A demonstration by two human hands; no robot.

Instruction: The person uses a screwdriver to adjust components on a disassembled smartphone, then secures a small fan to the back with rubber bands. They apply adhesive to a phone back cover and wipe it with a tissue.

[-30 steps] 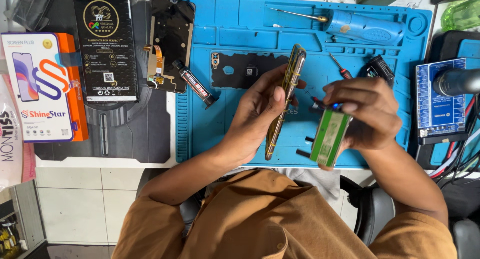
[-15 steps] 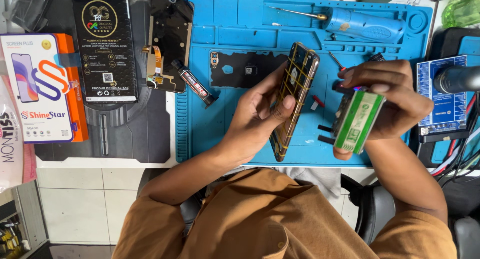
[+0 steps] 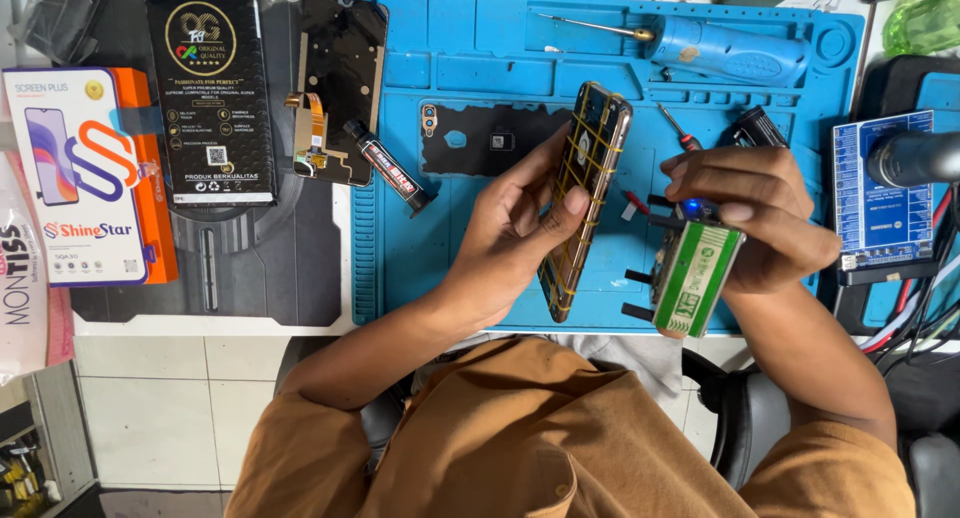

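My left hand (image 3: 515, 223) holds a smartphone (image 3: 585, 193) tilted on its long edge above the blue work mat (image 3: 450, 68); yellow rubber bands cross the phone's body. My right hand (image 3: 755, 213) grips a green-and-white rectangular device (image 3: 695, 278) with black prongs on its left side and a small blue light lit at its top. The device sits just right of the phone, apart from it.
On the mat lie a black back cover (image 3: 470, 143), a black glue tube (image 3: 390, 173), a blue electric screwdriver (image 3: 730, 48) and a small red screwdriver (image 3: 680, 128). Left of the mat are a black screen part (image 3: 335, 88), a black box (image 3: 212, 98) and an orange-white box (image 3: 85, 173). Cables (image 3: 925, 318) hang at the right.
The phone has turned from nearly edge-on to show more of its banded face and has risen slightly. My right hand has moved the green device up and to the right; its blue light now shows.
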